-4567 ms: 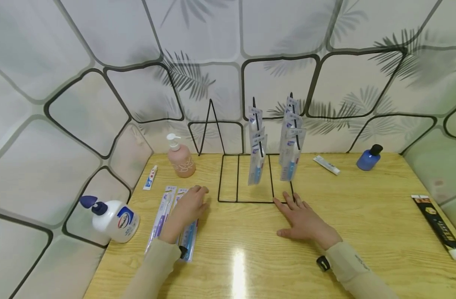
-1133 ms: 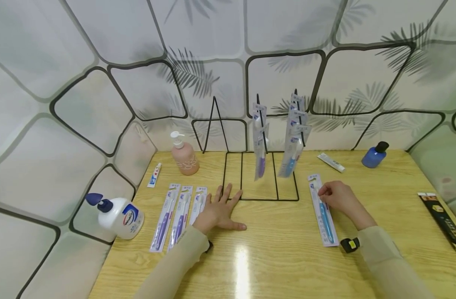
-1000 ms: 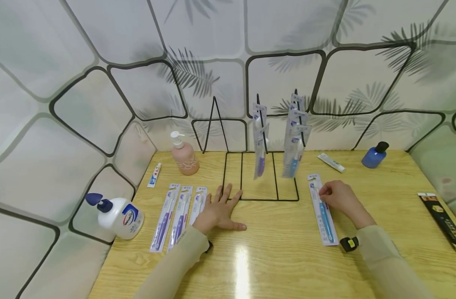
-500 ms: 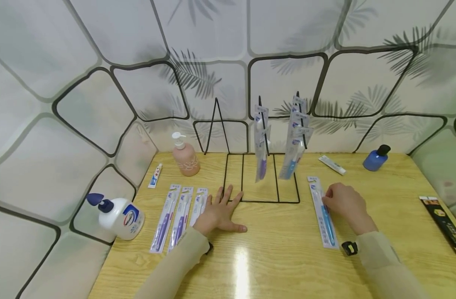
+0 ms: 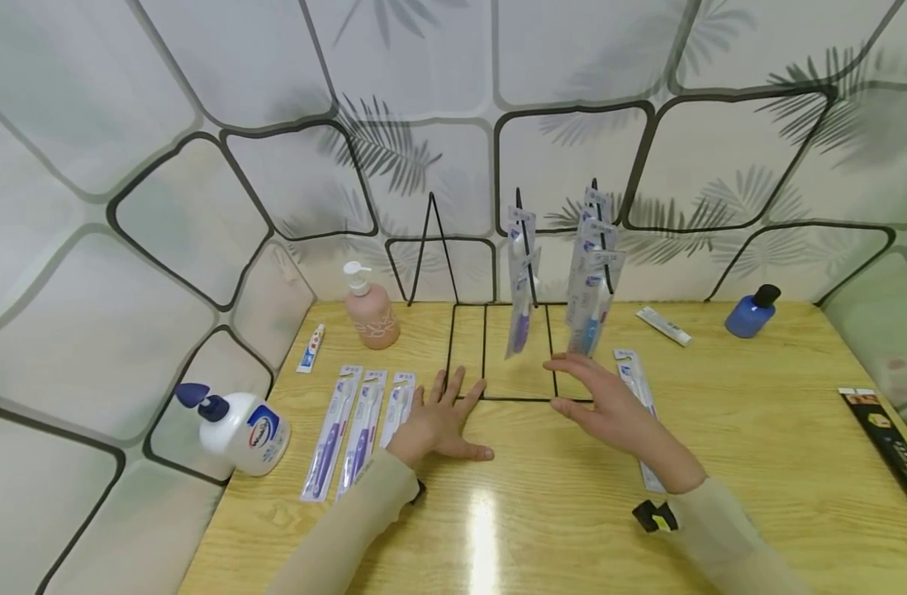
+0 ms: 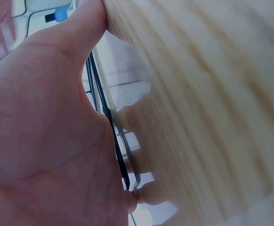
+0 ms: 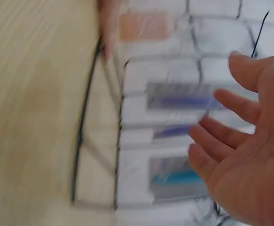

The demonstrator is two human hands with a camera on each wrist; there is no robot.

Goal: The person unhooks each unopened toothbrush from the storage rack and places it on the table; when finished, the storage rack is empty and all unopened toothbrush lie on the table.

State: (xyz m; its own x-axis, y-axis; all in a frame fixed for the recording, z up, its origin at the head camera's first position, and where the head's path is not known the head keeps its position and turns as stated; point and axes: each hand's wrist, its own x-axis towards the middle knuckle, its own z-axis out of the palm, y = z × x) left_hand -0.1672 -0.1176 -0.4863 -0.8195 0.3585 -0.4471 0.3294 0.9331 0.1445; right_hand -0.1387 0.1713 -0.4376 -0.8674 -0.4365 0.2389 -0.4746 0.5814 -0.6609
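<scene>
My left hand (image 5: 440,428) lies flat with spread fingers at the front left corner of the black wire rack (image 5: 485,355). Held out before the rack's right side, my right hand (image 5: 610,409) has parted fingers and nothing in them. Packaged toothbrushes hang from the rack: purple ones (image 5: 522,318) on the middle hook, blue ones (image 5: 589,322) on the right. Another packaged toothbrush (image 5: 632,376) lies on the table right of the rack, partly hidden by my right hand and forearm. On the left lie three more packaged toothbrushes (image 5: 329,438); my left arm covers part of the third.
A pink pump bottle (image 5: 373,318), a small toothpaste tube (image 5: 311,349) and a white pump bottle (image 5: 247,434) stand or lie left. To the right are a white tube (image 5: 663,326), a blue bottle (image 5: 752,314) and a black toothpaste tube (image 5: 886,438). A patterned wall closes the back.
My right hand has let go of the blue packaged toothbrush on the right and moved left to the rack. Earlier, my left hand moved from the left packs to the rack's corner.
</scene>
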